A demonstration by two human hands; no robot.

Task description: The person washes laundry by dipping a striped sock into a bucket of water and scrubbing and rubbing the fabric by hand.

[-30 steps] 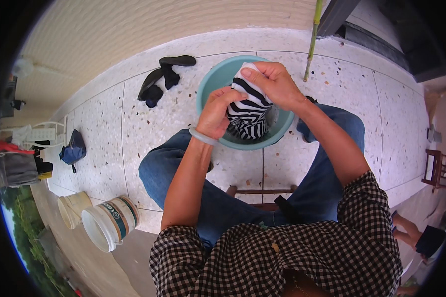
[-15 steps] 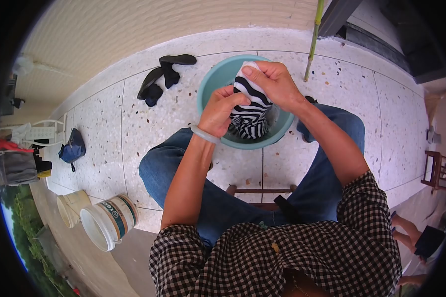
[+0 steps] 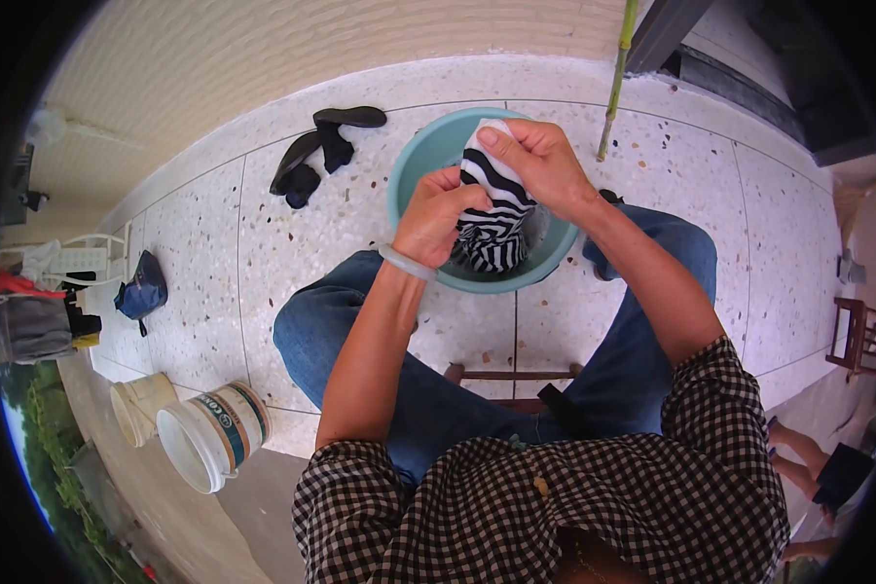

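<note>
Between my hands is a black-and-white striped cloth (image 3: 496, 209), its white end pulled up and its lower part bunched down in a teal basin (image 3: 414, 151). My right hand (image 3: 540, 161) pinches the top white edge, thumb on the near face. Lower on the cloth's left side, my left hand (image 3: 436, 214) is closed on the fabric, with a pale bangle (image 3: 407, 263) round the wrist. Some water shows in the basin beside the cloth. What kind of garment it is cannot be made out.
Dark shoes (image 3: 302, 161) with black cloth on them lie left of the basin. A green stalk (image 3: 617, 88) stands behind it to the right. Two buckets (image 3: 214, 438) and a blue bag (image 3: 144, 287) are at left. Another person's legs (image 3: 803, 457) show at right.
My left hand has shifted very slightly to the right along the cloth. My right hand keeps its hold at the white end; otherwise things look the same.
</note>
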